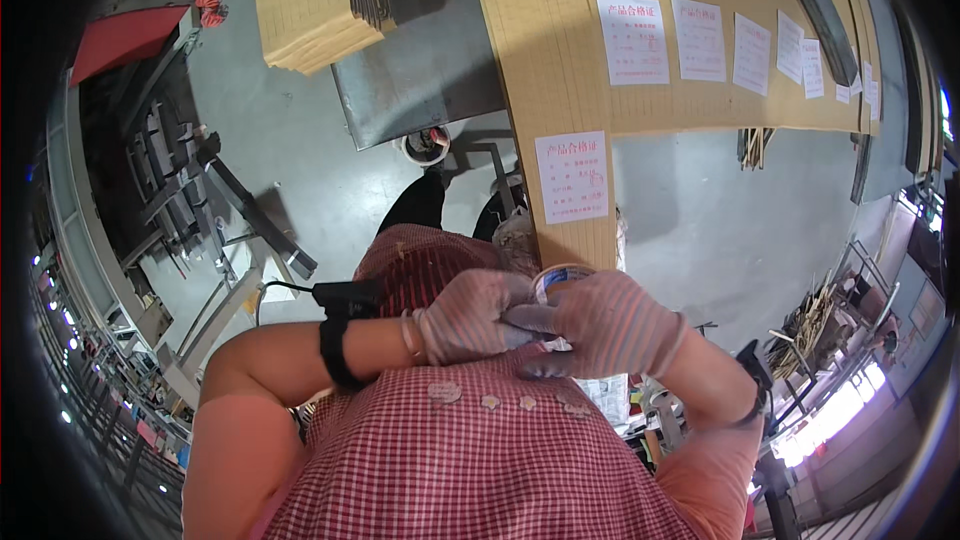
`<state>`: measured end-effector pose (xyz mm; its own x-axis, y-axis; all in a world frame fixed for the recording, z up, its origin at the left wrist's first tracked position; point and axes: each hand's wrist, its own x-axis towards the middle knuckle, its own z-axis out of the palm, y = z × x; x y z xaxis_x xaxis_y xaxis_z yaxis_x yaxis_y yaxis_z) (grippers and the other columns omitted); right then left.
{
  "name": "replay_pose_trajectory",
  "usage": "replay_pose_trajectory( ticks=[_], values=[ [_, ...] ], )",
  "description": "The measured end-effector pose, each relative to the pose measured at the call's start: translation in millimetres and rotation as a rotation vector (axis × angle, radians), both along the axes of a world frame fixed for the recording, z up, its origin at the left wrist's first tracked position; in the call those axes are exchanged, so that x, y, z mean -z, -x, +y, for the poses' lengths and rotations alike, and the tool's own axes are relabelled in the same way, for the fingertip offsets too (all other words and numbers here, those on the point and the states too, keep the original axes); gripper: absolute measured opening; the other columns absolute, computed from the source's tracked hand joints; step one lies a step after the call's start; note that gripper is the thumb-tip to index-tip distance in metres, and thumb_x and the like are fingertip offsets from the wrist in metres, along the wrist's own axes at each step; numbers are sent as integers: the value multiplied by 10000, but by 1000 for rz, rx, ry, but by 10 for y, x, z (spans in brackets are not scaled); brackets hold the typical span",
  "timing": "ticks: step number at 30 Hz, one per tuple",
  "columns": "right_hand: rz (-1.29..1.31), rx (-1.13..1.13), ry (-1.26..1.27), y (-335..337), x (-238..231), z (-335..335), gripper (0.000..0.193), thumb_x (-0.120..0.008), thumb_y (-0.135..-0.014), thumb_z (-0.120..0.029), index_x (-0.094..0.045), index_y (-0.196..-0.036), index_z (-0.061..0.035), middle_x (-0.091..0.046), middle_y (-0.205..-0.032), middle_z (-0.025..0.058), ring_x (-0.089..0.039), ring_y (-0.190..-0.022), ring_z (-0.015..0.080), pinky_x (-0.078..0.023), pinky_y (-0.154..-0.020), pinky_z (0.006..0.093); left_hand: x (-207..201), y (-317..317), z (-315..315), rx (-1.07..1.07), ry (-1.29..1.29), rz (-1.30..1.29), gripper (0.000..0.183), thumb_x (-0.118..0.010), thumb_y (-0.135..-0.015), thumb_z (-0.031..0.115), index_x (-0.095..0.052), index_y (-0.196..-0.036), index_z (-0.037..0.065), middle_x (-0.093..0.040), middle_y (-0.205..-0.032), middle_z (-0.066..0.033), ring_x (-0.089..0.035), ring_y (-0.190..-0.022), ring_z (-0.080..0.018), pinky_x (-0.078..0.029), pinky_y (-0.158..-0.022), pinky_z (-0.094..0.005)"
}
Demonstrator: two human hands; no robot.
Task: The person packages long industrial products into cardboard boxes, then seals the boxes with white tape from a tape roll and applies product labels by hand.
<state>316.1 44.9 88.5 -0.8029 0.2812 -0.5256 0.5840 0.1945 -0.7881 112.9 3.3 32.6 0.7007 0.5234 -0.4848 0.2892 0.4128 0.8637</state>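
My left hand (472, 317) and my right hand (612, 325), both in striped grey work gloves, meet in front of my chest. A tape roll (556, 276), ring-shaped with a tan rim and a blue-and-white inner side, shows above the right hand's fingers, which are closed on it. The left fingers are closed and pressed toward the right ones; what they pinch is hidden. A small white bit (557, 344) peeks out between the gloves. Just beyond the hands lies the near end of a cardboard piece (570, 240) bearing a white printed paper sheet (573, 178).
More paper sheets (632, 40) lie in a row on the cardboard at the far right, near a dark metal bar (815, 10). A stack of folded cardboard (310, 5) rests on a grey metal table (420, 70). A bucket (426, 145) stands below; metal frames (170, 180) are at the left.
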Motion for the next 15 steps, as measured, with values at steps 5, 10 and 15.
replay_pose_trajectory(
  ticks=[5,10,15],
  values=[
    [-168,673,-197,-1161,772,276,303,-699,-842,-217,-685,-1096,-51,-714,-911,120,-695,-694,214,-547,-638,303,752,262,212,-263,-37,281,140,-698,-839,135,-625,-785,28,-611,-733,-43,-561,-717,-98,-477,-664,-282],
    [465,985,792,-1097,2277,21,696,-778,-770,-351,-535,-1284,52,-617,-1214,104,-555,-1090,174,-442,-955,327,2072,-327,245,-300,179,-72,332,-725,-835,195,-641,-1120,48,-652,-1040,-51,-590,-960,-118,-488,-838,-300],
    [275,1253,593,-908,1942,-48,595,-740,-818,-310,-557,-1253,53,-606,-1221,107,-538,-1135,190,-432,-964,338,2133,-359,124,-348,727,-498,562,-669,-878,394,-543,-1287,29,-583,-1254,-64,-519,-1147,-133,-450,-962,-310]
  ],
)
